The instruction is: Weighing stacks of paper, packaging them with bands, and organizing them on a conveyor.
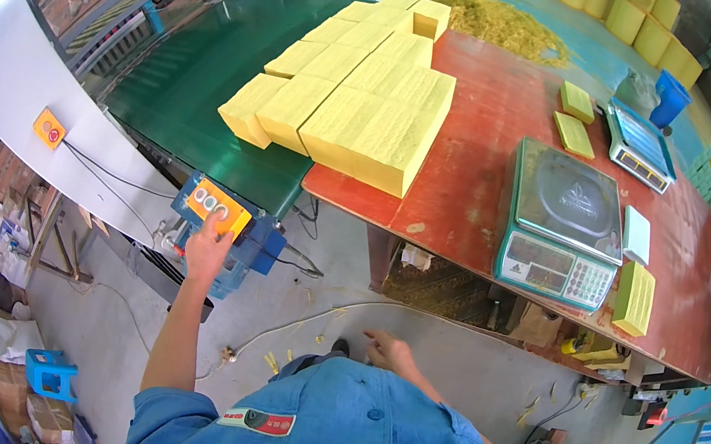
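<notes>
With one finger stretched out, my left hand point(208, 248) touches the button area of a yellow push-button box point(228, 215), which sits on a blue motor housing beside the green conveyor belt point(214, 63). It grips nothing. In front of my body hangs my right hand point(391, 353), empty, its fingers loosely apart and pointing left. Beyond my hands, yellow paper bundles point(378, 129) stand in rows, partly on the belt and partly on the red table point(466, 160).
A digital scale point(566, 217) stands on the table's right side, a second scale point(640, 145) behind it. Near them lie loose yellow bundles point(634, 299) and a white box point(636, 234). An emergency-stop box point(49, 129) is on the white panel. A cable point(285, 326) crosses the floor.
</notes>
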`<state>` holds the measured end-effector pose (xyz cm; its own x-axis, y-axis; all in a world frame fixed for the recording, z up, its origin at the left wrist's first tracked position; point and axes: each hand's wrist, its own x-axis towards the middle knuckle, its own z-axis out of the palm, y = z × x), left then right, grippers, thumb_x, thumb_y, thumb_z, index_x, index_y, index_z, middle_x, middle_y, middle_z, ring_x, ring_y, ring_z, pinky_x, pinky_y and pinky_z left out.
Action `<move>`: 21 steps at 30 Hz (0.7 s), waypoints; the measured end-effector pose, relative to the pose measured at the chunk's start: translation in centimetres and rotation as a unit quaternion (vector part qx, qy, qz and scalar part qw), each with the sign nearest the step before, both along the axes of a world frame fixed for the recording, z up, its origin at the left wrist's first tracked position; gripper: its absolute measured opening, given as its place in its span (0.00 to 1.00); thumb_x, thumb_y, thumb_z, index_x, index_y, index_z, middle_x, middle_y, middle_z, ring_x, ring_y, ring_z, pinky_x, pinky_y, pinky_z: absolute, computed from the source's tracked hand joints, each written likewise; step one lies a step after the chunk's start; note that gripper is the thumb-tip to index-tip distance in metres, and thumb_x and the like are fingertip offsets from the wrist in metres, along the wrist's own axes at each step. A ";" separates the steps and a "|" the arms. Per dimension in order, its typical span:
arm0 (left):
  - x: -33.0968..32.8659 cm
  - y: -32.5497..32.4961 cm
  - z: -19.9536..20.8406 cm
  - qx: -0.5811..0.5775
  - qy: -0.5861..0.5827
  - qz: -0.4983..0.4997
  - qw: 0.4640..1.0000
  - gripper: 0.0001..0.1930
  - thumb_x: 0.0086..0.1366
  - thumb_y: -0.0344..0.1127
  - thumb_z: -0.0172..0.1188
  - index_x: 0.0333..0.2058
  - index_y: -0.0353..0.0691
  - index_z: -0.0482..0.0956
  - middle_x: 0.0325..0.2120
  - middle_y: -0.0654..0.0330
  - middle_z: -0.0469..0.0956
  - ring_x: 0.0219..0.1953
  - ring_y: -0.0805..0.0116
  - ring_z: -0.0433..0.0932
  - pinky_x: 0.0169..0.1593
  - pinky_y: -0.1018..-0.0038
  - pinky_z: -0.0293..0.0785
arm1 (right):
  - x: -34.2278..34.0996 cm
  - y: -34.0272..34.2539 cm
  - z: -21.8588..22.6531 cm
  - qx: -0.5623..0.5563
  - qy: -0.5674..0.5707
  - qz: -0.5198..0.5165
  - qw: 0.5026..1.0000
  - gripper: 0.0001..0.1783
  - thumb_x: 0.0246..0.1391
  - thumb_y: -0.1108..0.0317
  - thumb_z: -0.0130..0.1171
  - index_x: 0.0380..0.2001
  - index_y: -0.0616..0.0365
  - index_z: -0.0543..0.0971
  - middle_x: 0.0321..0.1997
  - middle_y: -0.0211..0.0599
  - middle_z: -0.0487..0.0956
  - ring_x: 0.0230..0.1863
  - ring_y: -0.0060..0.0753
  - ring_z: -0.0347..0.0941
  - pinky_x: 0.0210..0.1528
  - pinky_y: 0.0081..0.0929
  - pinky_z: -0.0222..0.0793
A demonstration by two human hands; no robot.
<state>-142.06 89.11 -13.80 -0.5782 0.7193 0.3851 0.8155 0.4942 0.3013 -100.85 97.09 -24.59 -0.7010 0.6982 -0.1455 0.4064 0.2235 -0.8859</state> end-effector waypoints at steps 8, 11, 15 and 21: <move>2.7 3.5 2.5 0.036 0.088 -0.005 0.995 0.25 0.56 0.35 0.67 0.53 0.42 0.75 0.21 0.54 0.78 0.23 0.53 0.78 0.30 0.59 0.73 | -2.0 7.3 4.6 0.044 0.150 -0.084 0.984 0.14 0.55 0.72 0.57 0.45 0.63 0.81 0.37 0.53 0.82 0.37 0.44 0.82 0.41 0.34 0.76; 8.7 10.8 5.8 0.170 0.021 -0.158 0.973 0.21 0.58 0.27 0.64 0.52 0.37 0.76 0.23 0.57 0.74 0.26 0.58 0.74 0.32 0.64 0.72 | -3.3 13.5 9.7 0.137 0.171 -0.152 0.964 0.12 0.56 0.80 0.54 0.44 0.64 0.80 0.41 0.45 0.81 0.42 0.32 0.78 0.47 0.27 0.73; 13.1 22.3 9.2 0.138 0.015 -0.348 0.927 0.19 0.61 0.31 0.62 0.51 0.34 0.76 0.51 0.49 0.76 0.53 0.50 0.75 0.54 0.62 0.73 | -7.0 23.0 15.0 0.305 0.195 -0.203 0.910 0.18 0.54 0.80 0.55 0.49 0.61 0.77 0.50 0.47 0.79 0.52 0.44 0.76 0.53 0.30 0.71; 11.6 36.3 4.8 -0.016 0.115 -0.336 0.935 0.20 0.66 0.38 0.54 0.52 0.32 0.75 0.54 0.45 0.75 0.60 0.51 0.69 0.65 0.52 0.60 | -15.1 33.6 14.7 0.419 0.056 -0.128 0.897 0.14 0.55 0.68 0.56 0.45 0.58 0.78 0.50 0.43 0.80 0.53 0.48 0.73 0.56 0.42 0.67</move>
<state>-130.50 125.39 -8.98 0.1034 0.9037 0.4155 0.9864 -0.1469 0.0740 -115.98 130.73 -9.88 -0.4790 0.6699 0.5673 0.4596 0.7420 -0.4881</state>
